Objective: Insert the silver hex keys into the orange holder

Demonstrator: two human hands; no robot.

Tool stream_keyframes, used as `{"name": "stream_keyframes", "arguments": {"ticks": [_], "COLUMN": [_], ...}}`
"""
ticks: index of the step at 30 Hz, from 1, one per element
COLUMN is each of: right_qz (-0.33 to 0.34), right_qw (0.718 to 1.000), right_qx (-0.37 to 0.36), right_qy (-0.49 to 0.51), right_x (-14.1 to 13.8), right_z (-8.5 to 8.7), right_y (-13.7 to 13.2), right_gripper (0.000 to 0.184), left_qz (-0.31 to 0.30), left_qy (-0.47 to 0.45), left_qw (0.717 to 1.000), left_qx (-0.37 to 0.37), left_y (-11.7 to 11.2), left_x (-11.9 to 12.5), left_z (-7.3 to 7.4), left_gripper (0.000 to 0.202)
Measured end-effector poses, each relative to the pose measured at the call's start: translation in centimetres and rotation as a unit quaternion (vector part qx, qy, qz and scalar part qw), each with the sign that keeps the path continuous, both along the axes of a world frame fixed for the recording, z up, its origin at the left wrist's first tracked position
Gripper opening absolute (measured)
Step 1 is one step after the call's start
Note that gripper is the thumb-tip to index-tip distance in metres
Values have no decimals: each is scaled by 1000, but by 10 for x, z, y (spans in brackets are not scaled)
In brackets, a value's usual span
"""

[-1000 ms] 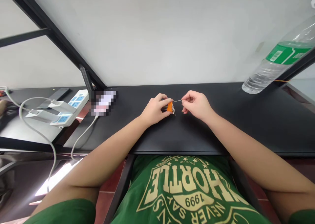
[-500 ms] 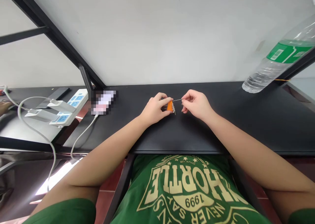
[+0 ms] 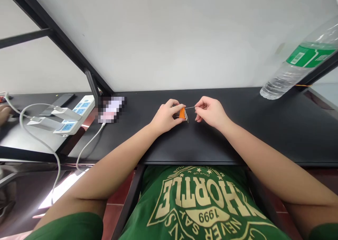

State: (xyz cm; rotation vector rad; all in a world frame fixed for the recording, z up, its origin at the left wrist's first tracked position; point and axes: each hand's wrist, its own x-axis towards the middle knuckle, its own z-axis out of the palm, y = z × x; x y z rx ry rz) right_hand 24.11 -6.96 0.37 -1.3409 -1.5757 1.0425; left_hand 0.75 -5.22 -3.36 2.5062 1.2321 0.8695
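Note:
Over the black desk (image 3: 200, 141), my left hand (image 3: 165, 117) grips an orange hex key holder (image 3: 182, 113) between thumb and fingers. Several metal keys stick out of the holder's right side, side by side. My right hand (image 3: 212, 112), a short way to the right, pinches the end of a thin hex key (image 3: 190, 107). That key spans the gap between my hands, its left end meeting the top of the holder. My palm and fingers cover the holder's left part.
A phone (image 3: 112, 109), blurred out, lies to the left with a white cable (image 3: 91, 141). Beyond a black frame are a power strip (image 3: 81, 108) with chargers and another person's hand (image 3: 4, 114). A large plastic bottle (image 3: 298, 64) stands at the right.
My hands, the holder and the thin key look practically unchanged. At the far left, the other person's hand has shifted slightly.

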Motion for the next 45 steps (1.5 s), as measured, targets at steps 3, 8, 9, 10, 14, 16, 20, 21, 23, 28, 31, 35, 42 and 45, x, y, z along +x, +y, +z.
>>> {"name": "stream_keyframes", "arguments": {"ticks": [3,8,9,10,14,16,20,21,23,28,31,35,42,45], "right_qz": [-9,-3,6,15,46,63,82,84,79,55,39,78,91,117], "right_qw": [1000,1000,999,997,971,952,936,935,940,983,999,981,981,984], "right_qx": [-8,-27,-38,-53,-146,-190,-224,-224,-212,-94,-12,136,44,-56], "right_qy": [0,14,31,54,184,232,260,262,256,147,31,-114,-163,-123], "right_x": [0,-2,-4,-6,-15,-17,-15,-15,-15,-23,-28,-27,-11,-7], "right_z": [-1,-2,-2,-1,-2,-3,-8,-9,-10,-14,-18,-23,-22,-23], "right_y": [1,0,-1,-2,-3,-2,3,3,3,-3,-6,-10,-1,4], "right_gripper": [12,13,13,13,18,21,20,20,20,24,20,24,27,26], "left_qz": [-2,5,7,9,9,0,-7,-3,5,-1,2,16,12,-1], "left_qy": [7,22,23,24,35,39,32,29,22,32,34,16,-4,-14], "left_qw": [1000,1000,1000,1000,998,998,998,998,999,998,998,999,1000,1000], "left_qx": [0,-3,-1,4,43,58,55,51,45,47,54,36,-2,-13], "left_y": [-1,-1,-1,-1,-2,-2,-3,-3,-3,-3,-3,-3,2,4], "left_x": [1,1,1,1,3,5,6,6,6,6,7,5,-2,-3], "left_z": [1,1,0,0,0,-1,-3,-3,-4,-4,-4,-3,-4,-6], "left_gripper": [46,46,46,46,44,42,41,42,45,47,46,49,46,41]}}
